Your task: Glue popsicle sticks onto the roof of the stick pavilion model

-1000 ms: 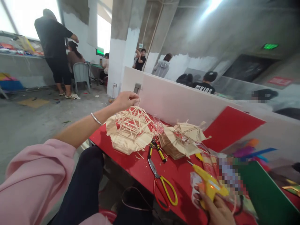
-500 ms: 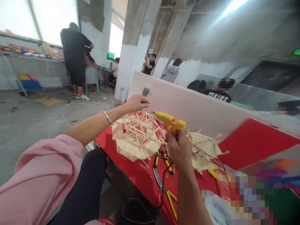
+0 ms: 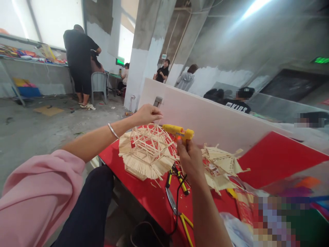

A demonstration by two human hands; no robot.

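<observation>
My left hand reaches over a round stick-built model on the red table, fingers pinched on a thin stick at the model's top. My right hand is closed round the grip of a yellow glue gun, whose nozzle points left at the top of that model, close to my left fingertips. A black cord hangs from the gun down past my wrist. A second stick-built model lies just right of my right hand.
Yellow-handled pliers and scissors lie on the table under my right forearm. A white partition runs behind the table. Plastic bags and coloured sheets crowd the right. Several people stand or sit beyond, on the grey floor at left.
My right hand lifted the glue gun from the table's near right and carried it left to the top of the round model. My left hand stayed pinched there.
</observation>
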